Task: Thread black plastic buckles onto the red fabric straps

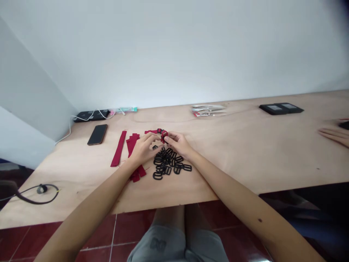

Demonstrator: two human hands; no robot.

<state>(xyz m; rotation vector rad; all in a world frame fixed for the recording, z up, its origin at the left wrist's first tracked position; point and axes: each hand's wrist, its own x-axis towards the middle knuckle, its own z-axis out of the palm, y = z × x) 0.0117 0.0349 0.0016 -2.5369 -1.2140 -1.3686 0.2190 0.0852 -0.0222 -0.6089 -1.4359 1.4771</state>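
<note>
My right hand [178,143] pinches a looped red strap [164,135] with black fittings, above the table's middle. Beside it on the left, my left hand [145,147] has its thumb and fingers apart, near the strap, with nothing between them. Just below both hands lies a pile of black plastic buckles and hooks [166,160]. A single flat red strip [119,149] lies to the left, and more red strips [133,142] are stacked partly under my left hand and forearm.
On the wooden table [231,156] are a phone [97,134], black boxes with a white cable [91,115], plastic packets [208,110], two black cases [280,108] and a black cable loop [38,196]. Another person's hand [335,135] rests at the right edge.
</note>
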